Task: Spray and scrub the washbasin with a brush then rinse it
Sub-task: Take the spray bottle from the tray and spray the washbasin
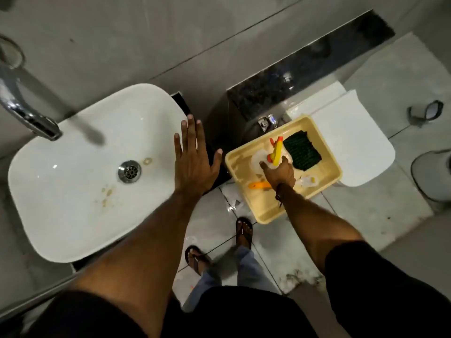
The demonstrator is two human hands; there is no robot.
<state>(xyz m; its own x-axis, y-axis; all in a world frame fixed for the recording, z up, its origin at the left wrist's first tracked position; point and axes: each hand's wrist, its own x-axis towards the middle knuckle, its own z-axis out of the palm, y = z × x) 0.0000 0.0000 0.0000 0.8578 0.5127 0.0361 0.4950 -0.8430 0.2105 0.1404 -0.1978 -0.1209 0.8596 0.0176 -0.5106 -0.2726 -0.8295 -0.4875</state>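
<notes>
Two hands: left hand [192, 157] flat with fingers spread on the washbasin [73, 215] rim, holding nothing; right hand [278, 170] closed around the spray bottle [263, 157].
Bottle's place: inside the yellow tub [246, 203], on the closed toilet lid [353, 142].
Slip risk: tub overhangs the lid; a sideways pull could tip it.
Snag risk: orange-handled brush [258, 185] and green cloth [302, 150] crowd the bottle.
Floor: wet-looking tiles [366, 211] under sandals.
Stains: brown marks near the drain [129, 171].
Writing: none legible.

Right hand [278, 173] covering spray bottle [262, 159] body; tap [29, 113] running off left edge; orange item [258, 185] blurring, unidentifiable.
</notes>
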